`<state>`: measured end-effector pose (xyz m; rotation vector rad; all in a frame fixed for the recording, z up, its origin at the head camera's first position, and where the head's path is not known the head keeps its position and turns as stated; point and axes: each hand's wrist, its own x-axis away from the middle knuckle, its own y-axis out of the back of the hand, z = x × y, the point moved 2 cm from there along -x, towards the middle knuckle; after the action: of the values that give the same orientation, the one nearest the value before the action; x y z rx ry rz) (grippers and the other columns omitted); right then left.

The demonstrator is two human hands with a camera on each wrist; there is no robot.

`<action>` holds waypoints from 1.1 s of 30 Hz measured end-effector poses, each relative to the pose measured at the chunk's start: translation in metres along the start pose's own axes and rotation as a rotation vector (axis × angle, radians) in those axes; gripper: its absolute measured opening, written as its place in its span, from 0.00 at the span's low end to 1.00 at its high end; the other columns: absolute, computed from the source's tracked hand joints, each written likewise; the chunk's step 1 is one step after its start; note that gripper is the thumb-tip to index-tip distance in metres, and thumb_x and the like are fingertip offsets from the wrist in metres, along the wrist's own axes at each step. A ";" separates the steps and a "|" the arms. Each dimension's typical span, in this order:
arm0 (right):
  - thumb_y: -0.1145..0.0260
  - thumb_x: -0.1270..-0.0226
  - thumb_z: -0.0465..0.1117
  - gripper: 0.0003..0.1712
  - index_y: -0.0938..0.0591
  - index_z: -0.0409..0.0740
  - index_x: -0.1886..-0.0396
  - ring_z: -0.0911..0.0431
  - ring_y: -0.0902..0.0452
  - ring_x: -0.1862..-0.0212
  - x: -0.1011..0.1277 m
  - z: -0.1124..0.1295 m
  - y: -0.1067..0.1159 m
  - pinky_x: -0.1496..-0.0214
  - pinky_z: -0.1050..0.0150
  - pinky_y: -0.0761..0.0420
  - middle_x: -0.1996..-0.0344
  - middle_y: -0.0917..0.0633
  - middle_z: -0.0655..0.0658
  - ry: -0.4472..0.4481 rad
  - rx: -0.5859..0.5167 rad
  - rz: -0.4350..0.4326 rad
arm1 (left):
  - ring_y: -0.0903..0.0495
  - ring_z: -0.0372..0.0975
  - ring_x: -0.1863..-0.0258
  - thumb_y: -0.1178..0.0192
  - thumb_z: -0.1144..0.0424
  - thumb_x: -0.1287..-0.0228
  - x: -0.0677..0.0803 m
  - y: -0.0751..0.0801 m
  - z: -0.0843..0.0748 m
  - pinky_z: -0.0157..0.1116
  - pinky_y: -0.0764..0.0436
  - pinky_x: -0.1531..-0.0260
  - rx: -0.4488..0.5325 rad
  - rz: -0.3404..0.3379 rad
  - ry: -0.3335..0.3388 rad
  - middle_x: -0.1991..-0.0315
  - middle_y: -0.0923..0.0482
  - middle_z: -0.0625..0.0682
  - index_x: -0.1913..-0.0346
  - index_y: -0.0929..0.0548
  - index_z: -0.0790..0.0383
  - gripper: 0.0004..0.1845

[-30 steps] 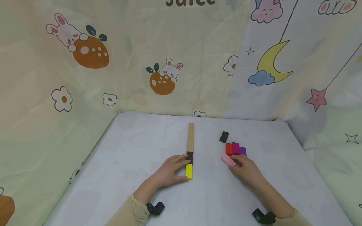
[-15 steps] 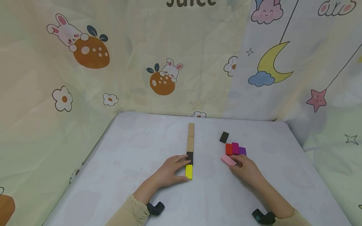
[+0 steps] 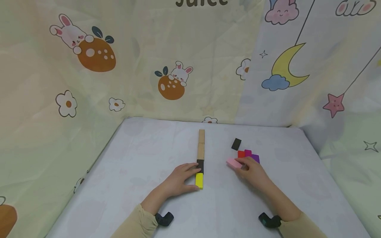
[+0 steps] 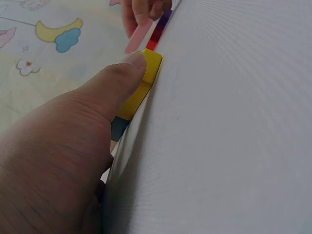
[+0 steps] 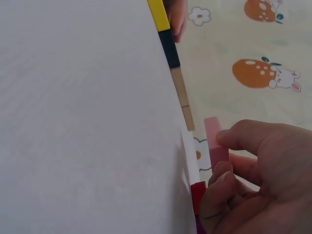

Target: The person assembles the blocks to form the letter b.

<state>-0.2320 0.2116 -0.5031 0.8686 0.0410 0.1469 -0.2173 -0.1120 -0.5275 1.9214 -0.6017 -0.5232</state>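
A single-file row on the white tabletop holds two tan wooden blocks point(image 3: 201, 150), a black block point(image 3: 200, 165) and, nearest me, a yellow block point(image 3: 199, 181). My left hand point(image 3: 178, 180) rests against this row's left side. Its thumb touches the yellow block's near end, and its fingertips lie on the black one. To the right, my right hand point(image 3: 254, 172) pinches a pink block point(image 3: 233, 163) between thumb and fingers. In the right wrist view that pink block point(image 5: 217, 141) is lifted off the table. Just behind this hand sit red point(image 3: 240, 154), magenta point(image 3: 248, 153) and purple point(image 3: 255, 158) blocks, partly hidden.
Another black block point(image 3: 236, 144) lies tilted behind the coloured group. A printed cloth wall point(image 3: 208, 99) rises at the table's far edge. Dark wrist cameras point(image 3: 164, 218) are strapped near both tan sleeves.
My right hand has raised the pink block and carried it a little left and away from me, off its place before the red block. The left hand and the row stay put.
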 end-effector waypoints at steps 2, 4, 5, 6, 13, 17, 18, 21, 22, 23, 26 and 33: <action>0.35 0.43 0.53 0.27 0.26 0.59 0.42 0.53 0.30 0.55 -0.006 0.005 -0.002 0.63 0.67 0.23 0.52 0.24 0.49 -0.005 -0.007 0.000 | 0.46 0.40 0.30 0.50 0.29 0.47 0.000 0.000 0.000 0.47 0.43 0.32 0.001 0.002 0.003 0.29 0.48 0.38 0.33 0.41 0.35 0.38; 0.34 0.43 0.53 0.26 0.26 0.60 0.43 0.53 0.30 0.55 -0.013 0.010 -0.005 0.63 0.67 0.23 0.53 0.24 0.50 -0.021 -0.005 -0.001 | 0.46 0.40 0.30 0.50 0.29 0.47 -0.001 0.000 0.000 0.47 0.43 0.32 0.001 0.003 0.005 0.29 0.48 0.38 0.33 0.41 0.35 0.38; 0.34 0.43 0.53 0.26 0.26 0.61 0.43 0.53 0.30 0.56 -0.016 0.012 -0.006 0.64 0.67 0.23 0.55 0.24 0.50 -0.032 -0.003 -0.002 | 0.46 0.40 0.30 0.50 0.29 0.47 0.000 0.000 0.000 0.47 0.43 0.32 0.000 0.004 0.005 0.29 0.48 0.38 0.33 0.41 0.35 0.38; 0.34 0.43 0.53 0.26 0.26 0.62 0.43 0.54 0.30 0.57 -0.020 0.013 -0.008 0.65 0.67 0.23 0.56 0.24 0.50 -0.044 -0.001 -0.003 | 0.46 0.40 0.30 0.50 0.30 0.48 0.000 0.000 -0.001 0.47 0.43 0.32 0.001 0.004 0.004 0.29 0.48 0.38 0.33 0.41 0.35 0.38; 0.35 0.42 0.53 0.25 0.26 0.65 0.44 0.52 0.30 0.57 -0.043 0.025 -0.013 0.68 0.68 0.22 0.52 0.25 0.48 -0.114 -0.062 0.013 | 0.45 0.40 0.30 0.49 0.30 0.48 -0.001 0.001 -0.003 0.48 0.43 0.32 0.004 0.002 -0.001 0.30 0.48 0.39 0.33 0.40 0.37 0.39; 0.35 0.41 0.51 0.24 0.26 0.63 0.44 0.51 0.27 0.63 -0.056 0.032 -0.016 0.71 0.67 0.21 0.53 0.25 0.47 -0.103 -0.109 0.024 | 0.46 0.40 0.30 0.49 0.29 0.48 0.000 0.001 -0.002 0.48 0.43 0.32 0.009 0.005 0.013 0.30 0.47 0.39 0.33 0.40 0.36 0.39; 0.35 0.41 0.51 0.23 0.26 0.63 0.44 0.52 0.27 0.65 -0.059 0.033 -0.017 0.72 0.67 0.21 0.54 0.25 0.47 -0.103 -0.114 0.027 | 0.46 0.40 0.30 0.49 0.29 0.48 0.000 0.000 -0.002 0.48 0.43 0.32 0.008 0.007 0.017 0.30 0.48 0.38 0.33 0.40 0.35 0.39; 0.36 0.41 0.51 0.24 0.26 0.61 0.43 0.53 0.26 0.68 -0.068 0.035 -0.022 0.74 0.67 0.22 0.53 0.25 0.47 -0.087 -0.109 0.046 | 0.46 0.40 0.30 0.51 0.28 0.49 0.000 0.000 -0.001 0.47 0.43 0.32 0.004 0.013 0.025 0.29 0.49 0.37 0.33 0.41 0.34 0.39; 0.36 0.41 0.52 0.24 0.26 0.61 0.43 0.53 0.26 0.68 -0.070 0.035 -0.023 0.74 0.67 0.22 0.52 0.26 0.48 -0.092 -0.112 0.050 | 0.46 0.39 0.30 0.51 0.28 0.49 0.000 0.000 -0.001 0.47 0.43 0.32 0.004 0.014 0.024 0.30 0.49 0.37 0.33 0.41 0.34 0.39; 0.36 0.41 0.52 0.24 0.26 0.61 0.43 0.54 0.26 0.68 -0.072 0.036 -0.024 0.74 0.67 0.22 0.52 0.26 0.48 -0.095 -0.114 0.053 | 0.46 0.39 0.30 0.51 0.28 0.49 0.000 0.000 -0.001 0.47 0.43 0.32 0.004 0.013 0.023 0.30 0.49 0.37 0.33 0.41 0.34 0.39; 0.36 0.40 0.51 0.25 0.26 0.59 0.42 0.53 0.26 0.66 -0.078 0.038 -0.027 0.73 0.67 0.22 0.51 0.25 0.47 -0.085 -0.109 0.057 | 0.46 0.39 0.30 0.50 0.29 0.48 0.000 0.000 -0.001 0.48 0.43 0.32 0.008 0.011 0.016 0.30 0.48 0.37 0.33 0.41 0.35 0.38; 0.38 0.40 0.54 0.24 0.26 0.59 0.43 0.52 0.28 0.60 -0.089 0.043 -0.029 0.69 0.68 0.22 0.48 0.26 0.48 -0.092 -0.084 0.065 | 0.45 0.40 0.31 0.51 0.28 0.48 0.000 0.000 -0.001 0.48 0.42 0.33 -0.001 -0.001 0.002 0.30 0.48 0.38 0.33 0.40 0.35 0.39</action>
<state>-0.3131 0.1478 -0.5000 0.7925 -0.0795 0.1682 -0.2171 -0.1112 -0.5266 1.9212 -0.5996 -0.5221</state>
